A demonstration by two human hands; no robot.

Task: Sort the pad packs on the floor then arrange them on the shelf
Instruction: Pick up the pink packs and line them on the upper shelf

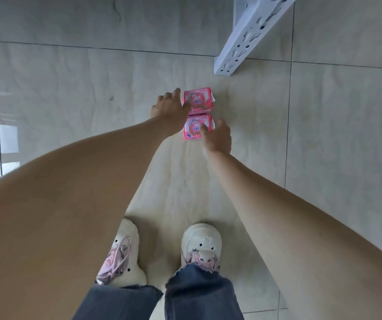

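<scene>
your left hand [170, 106] fingers on far pink pad pack [198, 100]; right hand [216, 136] fingers on near pink pad pack [197, 127]; packs touching on floor [69, 88]; grasp unclear.

Glossy tiled floor [69, 88]; 2 plastic-wrapped (shiny) pad packs [198, 101].

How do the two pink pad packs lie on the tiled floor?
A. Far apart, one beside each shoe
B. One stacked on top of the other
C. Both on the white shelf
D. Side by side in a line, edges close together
D: the farther pink pad pack and the nearer pink pad pack lie flat on the grey tiled floor, edge to edge.
</scene>
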